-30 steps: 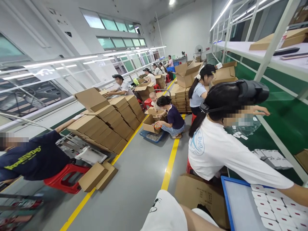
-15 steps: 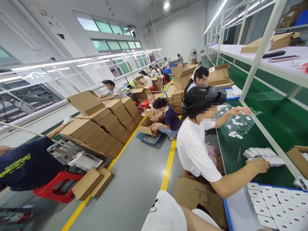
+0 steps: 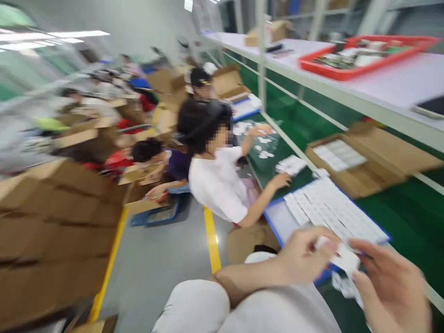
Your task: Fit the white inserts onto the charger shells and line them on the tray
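In the head view, my left hand [image 3: 307, 256] pinches a small, flat white plastic piece [image 3: 347, 260] between thumb and fingers. My right hand [image 3: 391, 284] is at the other end of the same piece, with thumb and index finger on either side of its edge. Motion blur hides the finer details of the piece. Below and between my hands lie more small white pieces [image 3: 345, 284] on the green tabletop. Just beyond them, a blue-edged tray [image 3: 277, 217] holds rows of similar white pieces.
A co-worker in a white shirt [image 3: 218, 185] sits close on the left, hands over white parts. An open carton [image 3: 367, 182] stands behind the tray. A red tray [image 3: 329, 69] of parts rests on the shelf above. Stacked cartons [image 3: 58, 240] line the aisle.
My view has swung to the right and down. Both my hands have come into sight with the white plastic piece; earlier only part of my arm and sleeve showed.
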{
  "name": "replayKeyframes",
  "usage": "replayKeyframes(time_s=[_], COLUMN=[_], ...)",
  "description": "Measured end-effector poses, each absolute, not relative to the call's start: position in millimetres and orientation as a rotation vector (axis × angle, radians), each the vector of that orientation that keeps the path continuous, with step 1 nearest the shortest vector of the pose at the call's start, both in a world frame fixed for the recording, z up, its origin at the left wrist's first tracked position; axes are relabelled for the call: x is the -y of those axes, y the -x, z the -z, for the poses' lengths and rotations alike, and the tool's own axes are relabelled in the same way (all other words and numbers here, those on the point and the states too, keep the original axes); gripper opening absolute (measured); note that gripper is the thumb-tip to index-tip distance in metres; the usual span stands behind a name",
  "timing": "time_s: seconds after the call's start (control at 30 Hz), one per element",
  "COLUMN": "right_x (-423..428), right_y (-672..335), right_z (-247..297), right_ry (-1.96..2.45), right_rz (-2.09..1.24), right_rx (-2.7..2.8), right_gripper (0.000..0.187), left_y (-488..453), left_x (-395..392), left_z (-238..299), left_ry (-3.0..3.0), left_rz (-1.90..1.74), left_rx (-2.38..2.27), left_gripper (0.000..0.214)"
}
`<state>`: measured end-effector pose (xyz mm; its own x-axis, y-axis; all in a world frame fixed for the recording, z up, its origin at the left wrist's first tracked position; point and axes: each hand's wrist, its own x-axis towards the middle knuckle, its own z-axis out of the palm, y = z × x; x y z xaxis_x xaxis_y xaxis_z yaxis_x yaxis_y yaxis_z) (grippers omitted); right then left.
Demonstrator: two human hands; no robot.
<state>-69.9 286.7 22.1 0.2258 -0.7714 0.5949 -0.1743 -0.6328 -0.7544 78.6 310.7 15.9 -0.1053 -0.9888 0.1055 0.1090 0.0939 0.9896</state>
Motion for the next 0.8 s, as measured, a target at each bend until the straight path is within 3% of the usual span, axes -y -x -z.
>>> replayKeyframes(time_s=[0.13,0.23,0.53,0.8], right_x=[-307.7,-313.1,-328.8,-337.3], right_y=[82.3,76.6,67.9,65.6], right_z=[-24.5,-32.9,-40.2,-36.1], right_ry=[1.547,1.359,1.319,1.273], right_rz=[1.158,1.142,1.340,1.380], right_rx=[-1.007,-0.995,-1.035,-1.059], right_gripper=[0.035,0.037,0.018,0.016], left_y=[-89.3,-89.0,-82.7,-83.5], left_x=[-300.9,-300.0,-300.4,-301.8], left_z=[-28.9,-35.3,-33.2,-28.0], left_ry=[-0.870,-0.858,-0.790,-0.761], left_rz=[1.284,1.218,1.197,1.306], left_rx=[1.264,1.335,1.499,1.516], left_gripper=[0.047,0.043,0.040,0.050])
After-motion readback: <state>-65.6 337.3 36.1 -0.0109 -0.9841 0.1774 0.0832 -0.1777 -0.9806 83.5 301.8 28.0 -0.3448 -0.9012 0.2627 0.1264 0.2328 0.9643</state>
